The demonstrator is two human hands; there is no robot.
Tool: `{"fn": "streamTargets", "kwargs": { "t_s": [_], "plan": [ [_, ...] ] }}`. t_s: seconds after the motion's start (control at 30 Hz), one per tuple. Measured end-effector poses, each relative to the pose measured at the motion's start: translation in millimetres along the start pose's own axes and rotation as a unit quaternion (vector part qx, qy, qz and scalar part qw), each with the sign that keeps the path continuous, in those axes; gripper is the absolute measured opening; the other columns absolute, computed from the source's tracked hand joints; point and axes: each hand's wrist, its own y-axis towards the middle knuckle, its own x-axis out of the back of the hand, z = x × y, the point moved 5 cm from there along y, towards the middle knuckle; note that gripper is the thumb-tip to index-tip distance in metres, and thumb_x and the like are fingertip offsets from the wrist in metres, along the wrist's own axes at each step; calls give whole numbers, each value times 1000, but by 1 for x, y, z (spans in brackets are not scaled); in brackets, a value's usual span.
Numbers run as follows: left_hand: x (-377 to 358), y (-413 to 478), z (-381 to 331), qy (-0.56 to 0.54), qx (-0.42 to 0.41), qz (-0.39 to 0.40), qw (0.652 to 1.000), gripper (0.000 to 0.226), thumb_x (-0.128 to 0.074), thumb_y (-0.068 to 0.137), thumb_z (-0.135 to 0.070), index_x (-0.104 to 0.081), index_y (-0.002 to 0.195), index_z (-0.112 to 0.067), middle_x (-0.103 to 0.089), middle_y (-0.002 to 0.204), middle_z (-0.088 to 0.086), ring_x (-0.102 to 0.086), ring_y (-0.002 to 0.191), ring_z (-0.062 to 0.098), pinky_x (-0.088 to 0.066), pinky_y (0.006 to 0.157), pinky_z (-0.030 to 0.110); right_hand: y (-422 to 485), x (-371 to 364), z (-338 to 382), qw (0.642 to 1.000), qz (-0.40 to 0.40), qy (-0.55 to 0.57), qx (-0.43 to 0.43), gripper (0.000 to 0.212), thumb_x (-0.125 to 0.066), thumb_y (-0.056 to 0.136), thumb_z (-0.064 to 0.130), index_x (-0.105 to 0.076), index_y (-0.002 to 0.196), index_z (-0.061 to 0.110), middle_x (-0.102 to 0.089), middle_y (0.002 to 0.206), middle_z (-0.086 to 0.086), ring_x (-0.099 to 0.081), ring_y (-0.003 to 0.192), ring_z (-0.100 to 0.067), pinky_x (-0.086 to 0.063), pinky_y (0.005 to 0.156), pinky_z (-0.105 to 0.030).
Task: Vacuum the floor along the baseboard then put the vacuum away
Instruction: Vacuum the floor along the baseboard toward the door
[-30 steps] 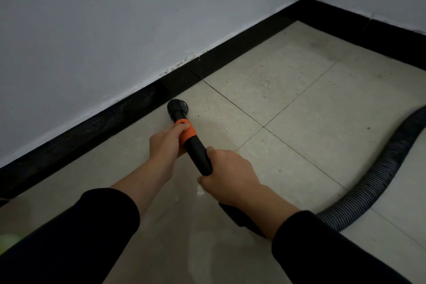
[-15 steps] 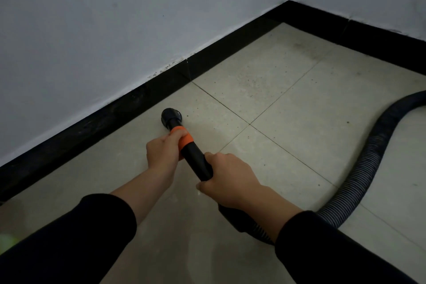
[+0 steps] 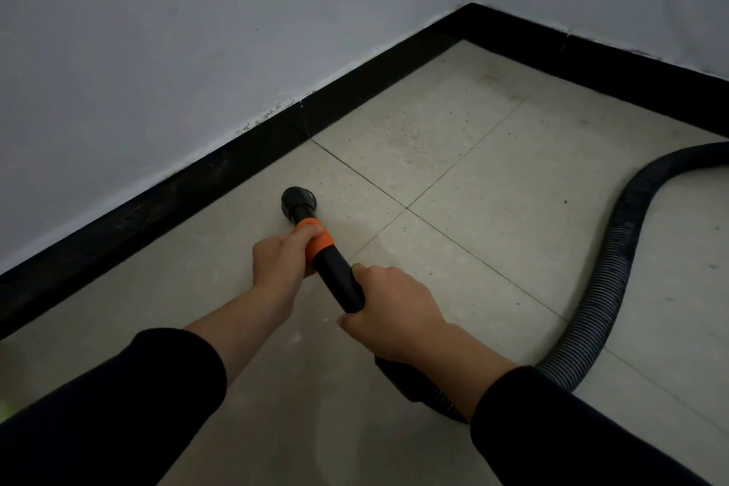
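A black vacuum wand with an orange collar points down at the beige tiled floor. Its round nozzle rests on the tile, a short way out from the black baseboard. My left hand grips the wand at the orange collar. My right hand grips the wand further back, near where it joins the ribbed grey hose. The vacuum's body is out of view.
The hose curves from under my right forearm across the floor and off the right edge. White walls meet at a corner at the back, with baseboard along both. Dark specks dot the tiles near the corner.
The nozzle has drawn back from the baseboard, out onto the tile toward me. Both hands keep their grip on the wand. The hose has shifted with it.
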Motion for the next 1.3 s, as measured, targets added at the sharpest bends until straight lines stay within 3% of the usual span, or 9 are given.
{"fn": "streamTargets", "kwargs": {
  "t_s": [0.2, 0.37, 0.57, 1.0, 1.17, 1.3],
  "plan": [
    [-13, -13, 4, 7, 4, 24, 1000, 19, -73, 81, -21, -61, 72, -10, -65, 82, 12, -68, 78, 27, -58, 73, 35, -17, 5, -15, 1000, -8, -1, -8, 20, -62, 81, 28, -49, 95, 23, -51, 74, 3, -55, 66, -16, -42, 55, -26],
    [-26, -25, 6, 14, 7, 44, 999, 17, -73, 82, -18, -62, 73, -8, -65, 80, 12, -67, 72, 23, -58, 73, 34, -31, 11, -30, 1000, -14, 0, -16, 20, -62, 81, 30, -50, 96, 24, -52, 75, 3, -56, 69, -16, -41, 56, -26],
    [-43, -39, 12, 29, 12, 68, 997, 17, -73, 82, -20, -64, 79, -5, -67, 85, 14, -69, 73, 24, -58, 78, 37, -48, 15, -48, 999, -18, 11, -35, 22, -63, 80, 31, -52, 98, 24, -53, 74, 3, -57, 68, -16, -45, 57, -26],
    [-75, -70, 22, 38, 11, 95, 995, 17, -72, 84, -19, -65, 83, -4, -67, 86, 14, -69, 73, 23, -59, 75, 33, -80, 26, -80, 998, -29, 11, -55, 21, -62, 79, 32, -52, 96, 24, -54, 74, 4, -59, 69, -16, -51, 63, -29],
    [-87, -78, 25, 45, 13, 111, 993, 24, -73, 82, -22, -67, 90, 0, -68, 89, 17, -70, 78, 26, -59, 79, 37, -94, 34, -90, 997, -32, 4, -64, 21, -63, 80, 33, -51, 96, 24, -51, 73, 5, -55, 66, -15, -40, 54, -25],
    [-97, -85, 26, 47, 13, 122, 991, 18, -72, 83, -20, -65, 83, -3, -68, 86, 15, -70, 78, 27, -59, 78, 37, -101, 38, -97, 997, -34, 5, -75, 21, -63, 80, 32, -52, 94, 24, -51, 72, 5, -53, 63, -13, -37, 52, -23]
  ]
}}
